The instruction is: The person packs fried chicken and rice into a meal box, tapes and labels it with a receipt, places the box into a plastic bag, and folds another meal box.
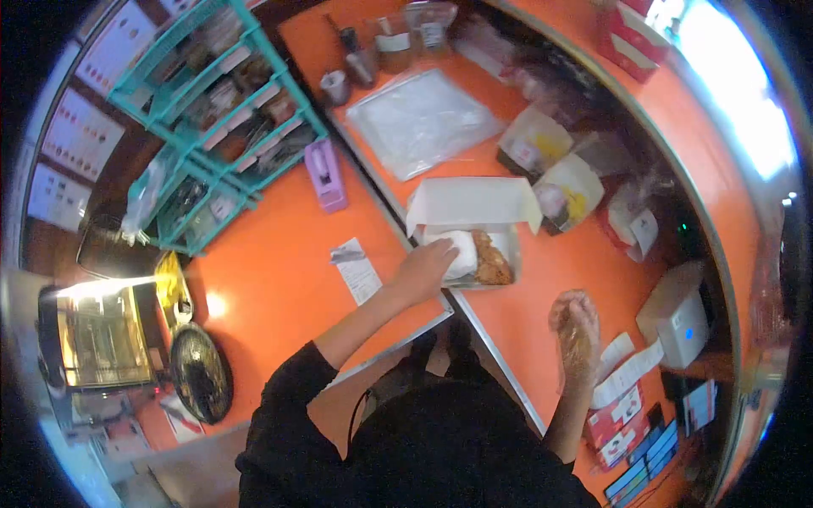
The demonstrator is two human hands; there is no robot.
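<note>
The left grip (426,269) is resting half-curled fingers on a white bundle (462,256); how firmly, I cannot tell. The bundle is lying beside fried chicken (493,261) inside an open cardboard box (472,201). Over the orange surface (542,254), the right grip (577,326) is curling loosely, visibly holding nothing.

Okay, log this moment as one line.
left hand: on round white bundle | right hand: over orange counter | open white cardboard box: bundle, brown crumbed piece
</note>
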